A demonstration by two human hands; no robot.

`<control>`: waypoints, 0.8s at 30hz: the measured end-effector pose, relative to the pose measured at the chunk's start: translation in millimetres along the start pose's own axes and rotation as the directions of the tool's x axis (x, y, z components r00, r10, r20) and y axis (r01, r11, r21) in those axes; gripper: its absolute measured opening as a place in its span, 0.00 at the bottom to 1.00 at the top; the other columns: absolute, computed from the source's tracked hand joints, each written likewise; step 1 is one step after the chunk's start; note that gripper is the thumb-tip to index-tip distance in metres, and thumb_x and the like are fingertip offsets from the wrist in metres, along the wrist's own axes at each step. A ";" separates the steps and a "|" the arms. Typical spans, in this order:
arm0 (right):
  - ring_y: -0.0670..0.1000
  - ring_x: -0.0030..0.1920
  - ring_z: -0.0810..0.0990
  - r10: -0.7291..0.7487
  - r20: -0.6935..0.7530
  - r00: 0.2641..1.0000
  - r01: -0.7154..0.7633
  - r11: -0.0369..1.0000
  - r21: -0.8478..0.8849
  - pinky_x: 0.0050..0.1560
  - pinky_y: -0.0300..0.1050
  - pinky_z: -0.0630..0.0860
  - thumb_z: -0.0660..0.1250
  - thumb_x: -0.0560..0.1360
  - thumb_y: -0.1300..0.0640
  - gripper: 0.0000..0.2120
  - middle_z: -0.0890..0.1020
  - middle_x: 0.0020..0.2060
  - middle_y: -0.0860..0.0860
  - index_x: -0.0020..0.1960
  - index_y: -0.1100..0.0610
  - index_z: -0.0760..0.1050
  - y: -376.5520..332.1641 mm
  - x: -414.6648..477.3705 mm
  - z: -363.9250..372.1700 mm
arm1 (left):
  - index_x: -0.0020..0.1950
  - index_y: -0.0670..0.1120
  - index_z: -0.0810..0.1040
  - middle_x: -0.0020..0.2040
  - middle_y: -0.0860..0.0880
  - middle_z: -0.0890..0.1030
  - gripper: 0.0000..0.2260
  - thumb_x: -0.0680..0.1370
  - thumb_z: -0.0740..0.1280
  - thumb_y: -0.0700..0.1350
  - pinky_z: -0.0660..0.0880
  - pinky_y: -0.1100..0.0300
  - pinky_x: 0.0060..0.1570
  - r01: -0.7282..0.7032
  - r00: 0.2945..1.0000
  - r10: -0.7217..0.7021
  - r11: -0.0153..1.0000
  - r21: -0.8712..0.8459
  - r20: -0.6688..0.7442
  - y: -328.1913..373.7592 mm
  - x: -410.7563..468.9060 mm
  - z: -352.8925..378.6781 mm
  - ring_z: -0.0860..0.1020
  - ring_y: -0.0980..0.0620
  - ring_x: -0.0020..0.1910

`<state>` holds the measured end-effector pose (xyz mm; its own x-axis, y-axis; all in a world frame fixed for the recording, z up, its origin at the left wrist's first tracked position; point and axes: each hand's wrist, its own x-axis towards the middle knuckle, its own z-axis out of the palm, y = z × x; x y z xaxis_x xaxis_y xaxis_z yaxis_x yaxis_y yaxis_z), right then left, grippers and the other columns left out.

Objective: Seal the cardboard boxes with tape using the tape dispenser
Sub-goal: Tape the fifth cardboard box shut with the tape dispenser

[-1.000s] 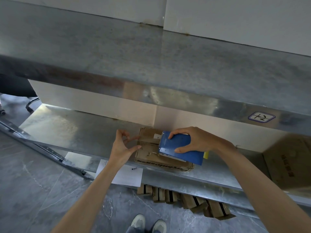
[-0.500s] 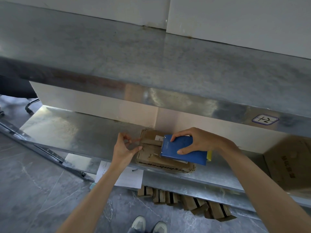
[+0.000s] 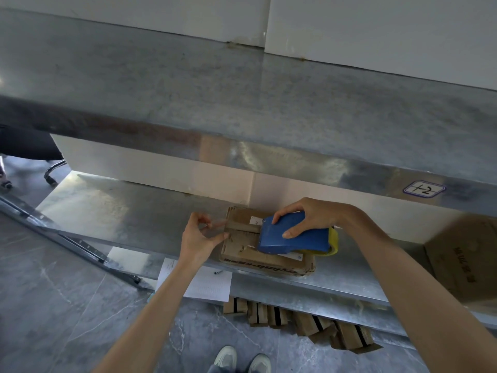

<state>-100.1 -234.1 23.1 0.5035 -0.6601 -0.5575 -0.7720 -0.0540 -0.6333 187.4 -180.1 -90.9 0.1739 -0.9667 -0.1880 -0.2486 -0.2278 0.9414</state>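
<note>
The blue tape dispenser (image 3: 293, 236) is gripped from above by the right hand (image 3: 320, 215), fingers curled over its far side and thumb pressed on its near face. It is laid on top of a small cardboard box (image 3: 258, 261), just right of the frame's centre, with a yellow tape roll (image 3: 334, 239) seen at its right end. The left hand (image 3: 199, 238) is held at the box's left end, thumb and forefinger extended to touch the edge there, the other fingers loosely bent. A strip of brown tape (image 3: 242, 226) is seen running across the lid from the left edge toward the dispenser.

The box's flaps are closed, so its contents are hidden. It is set on the lower metal shelf (image 3: 121, 216). A larger cardboard box (image 3: 468, 265) is seen on the same shelf at the right edge; what it holds cannot be told. Below the shelf, a sheet of paper (image 3: 207, 284) and flattened cartons (image 3: 304, 321) are seen on the floor.
</note>
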 end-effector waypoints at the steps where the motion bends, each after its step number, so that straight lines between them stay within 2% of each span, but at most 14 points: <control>1: 0.43 0.52 0.78 0.004 0.001 1.000 -0.004 1.000 0.001 0.46 0.34 0.74 0.74 0.73 0.45 0.16 0.76 0.58 0.37 0.60 0.39 0.79 0.1 0.1 -0.4 | 0.49 0.49 0.72 0.47 0.49 0.79 0.20 0.67 0.81 0.43 0.74 0.60 0.52 0.012 1.000 -0.012 1.000 -0.028 -0.005 1.9 -0.8 -0.6 0.80 0.52 0.52; 3: 0.43 0.52 0.78 0.001 0.000 1.000 -0.001 1.000 -0.005 0.46 0.34 0.75 0.74 0.73 0.45 0.16 0.76 0.58 0.38 0.59 0.39 0.79 1.1 0.8 0.2 | 0.48 0.47 0.75 0.46 0.47 0.81 0.18 0.67 0.78 0.53 0.75 0.56 0.52 0.055 0.998 -0.057 0.992 -0.110 -0.017 3.0 -1.4 -1.2 0.80 0.50 0.49; 4: 0.43 0.53 0.78 0.002 -0.001 1.000 -0.002 1.000 -0.007 0.47 0.34 0.75 0.74 0.73 0.45 0.16 0.76 0.59 0.38 0.59 0.38 0.79 1.4 1.3 0.7 | 0.48 0.46 0.76 0.46 0.46 0.82 0.16 0.69 0.75 0.54 0.75 0.54 0.54 0.076 0.997 -0.080 0.988 -0.132 -0.023 1.5 -0.2 -1.4 0.80 0.48 0.49; 8: 0.43 0.53 0.77 0.006 -0.005 1.000 -0.006 1.000 -0.022 0.47 0.34 0.74 0.74 0.73 0.44 0.16 0.76 0.59 0.39 0.59 0.38 0.79 0.6 0.8 2.3 | 0.49 0.45 0.78 0.47 0.44 0.82 0.07 0.78 0.71 0.47 0.72 0.56 0.51 0.161 0.985 -0.165 0.984 -0.083 -0.051 -7.2 6.6 0.5 0.80 0.45 0.51; 17: 0.43 0.55 0.77 -0.002 -0.016 1.000 0.002 1.000 -0.012 0.50 0.37 0.75 0.75 0.72 0.44 0.16 0.76 0.62 0.41 0.59 0.38 0.78 1.2 -1.1 5.7 | 0.56 0.41 0.79 0.49 0.47 0.81 0.12 0.79 0.70 0.48 0.71 0.59 0.47 0.230 0.973 -0.229 0.973 0.024 -0.029 -24.6 10.6 12.1 0.79 0.47 0.51; 20: 0.43 0.55 0.77 -0.011 -0.023 1.000 0.011 1.000 -0.015 0.51 0.38 0.76 0.75 0.72 0.45 0.17 0.76 0.62 0.41 0.60 0.39 0.78 1.3 -1.0 7.0 | 0.56 0.42 0.77 0.50 0.48 0.81 0.12 0.80 0.68 0.51 0.76 0.51 0.53 0.205 0.978 -0.208 0.970 0.131 0.009 -25.5 9.4 17.7 0.79 0.46 0.53; 22: 0.44 0.56 0.77 -0.017 -0.023 1.000 0.017 1.000 -0.012 0.53 0.41 0.78 0.75 0.72 0.45 0.17 0.76 0.62 0.41 0.59 0.39 0.79 1.5 -0.7 7.7 | 0.56 0.45 0.76 0.50 0.50 0.80 0.13 0.80 0.67 0.53 0.75 0.46 0.58 0.151 0.988 -0.156 0.949 0.276 -0.005 -21.6 8.4 17.2 0.80 0.47 0.54; 24: 0.45 0.56 0.78 -0.022 -0.024 0.999 0.021 1.000 -0.007 0.55 0.43 0.78 0.76 0.72 0.45 0.17 0.77 0.62 0.41 0.59 0.38 0.79 1.7 -0.8 8.6 | 0.55 0.48 0.75 0.49 0.52 0.81 0.12 0.80 0.66 0.55 0.73 0.45 0.59 0.090 0.996 -0.079 0.905 0.415 -0.044 -17.1 6.8 15.2 0.79 0.47 0.53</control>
<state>-98.4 -227.1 17.9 0.5106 -0.6765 -0.5307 -0.7639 -0.0736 -0.6411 178.4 -184.6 -112.5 0.2351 -0.9396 -0.2487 -0.6048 -0.3417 0.7194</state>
